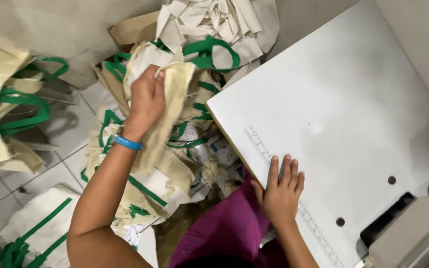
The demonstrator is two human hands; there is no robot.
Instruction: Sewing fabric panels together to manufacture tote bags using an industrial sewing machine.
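— What are the hands doing?
— The right hand (280,191) lies flat, fingers spread, on the near edge of the white desk (343,104), touching the ruler strip (294,198) fixed along it. The left hand (147,99) is closed around a cream cloth piece (167,109), lifted above the heap beside the desk. A blue wristband (127,143) sits on that wrist.
— Any containers?
— A brown cardboard box (135,30) further back, partly buried; pale cloth scraps (214,20) lie over it.
— And below?
— Cream bags with green handles (140,188) piled on the tiled floor (70,129), more bags (11,99) at the far left. A grey sewing machine (413,233) stands at the desk's right corner.
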